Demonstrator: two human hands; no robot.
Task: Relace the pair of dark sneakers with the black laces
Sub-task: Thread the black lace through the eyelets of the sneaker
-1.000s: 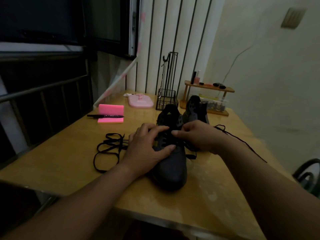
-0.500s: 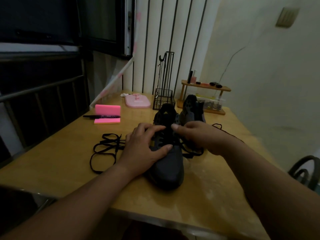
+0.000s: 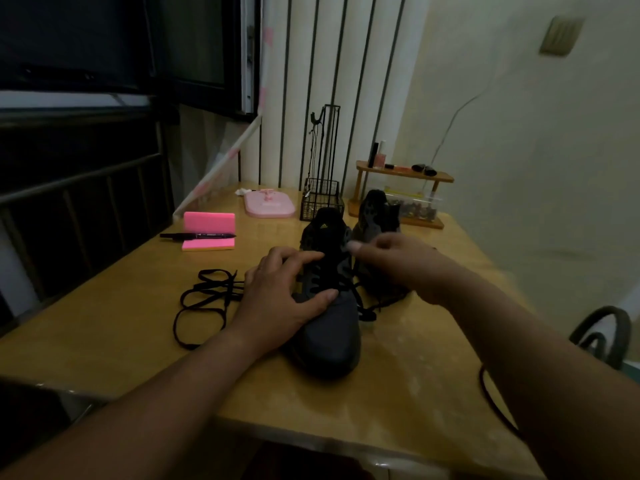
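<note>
Sneaker (image 3: 329,337) sitting mid table (image 3: 104,323), toe near. Left hand (image 3: 280,292) pressing flat, steadying it. Right hand (image 3: 391,261) blurred, grip on lace (image 3: 363,306) unclear. Risk: lace slipping out of eyelet if tension dropping.

Left hand (image 3: 277,299) rests on sneaker (image 3: 329,341); right hand (image 3: 391,261) blurred.

pink sticky pad (image 3: 207,220) w/ marker (image 3: 197,235), wire rack (image 3: 320,202), wood shelf (image 3: 443,177)

Place: a dim room in a home.
Table: yellowish wooden table (image 3: 104,323) beside a dark window (image 3: 104,46).
Shelf: small two-tier wooden shelf (image 3: 405,175) carrying cosmetics bottles.
Stand: black wire jewellery stand (image 3: 323,168).
Wall: cream plaster wall (image 3: 519,150).
</note>
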